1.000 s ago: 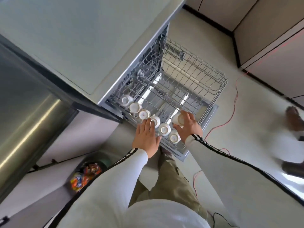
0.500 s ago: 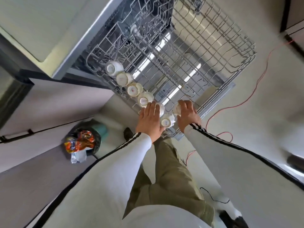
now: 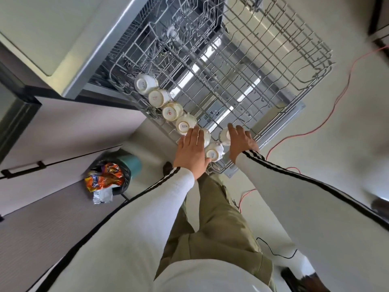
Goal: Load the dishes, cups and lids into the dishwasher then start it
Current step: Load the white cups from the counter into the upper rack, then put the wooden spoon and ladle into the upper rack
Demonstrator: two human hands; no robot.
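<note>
The dishwasher's upper wire rack (image 3: 324, 66) is pulled out over the open door (image 3: 300, 108). Several white cups stand upside down in a row along its left side, from the far cup (image 3: 145, 84) to the nearest cup (image 3: 213, 152). My left hand (image 3: 192, 150) lies flat with straight fingers on one cup (image 3: 208, 137) in that row. My right hand (image 3: 242, 142) rests over another white cup (image 3: 223, 137) just right of the row, fingers stretched forward; its thumb is hidden.
A pale counter (image 3: 52, 28) runs above the dishwasher at the left. A bin (image 3: 130, 163) with snack wrappers (image 3: 105, 178) stands on the floor at my left. A red cable (image 3: 336, 98) and a black cable (image 3: 273, 251) cross the floor at my right.
The view has tipped down and closer to the rack. My left hand slid forward onto a cup in the row. My right hand has stayed on its cup.
</note>
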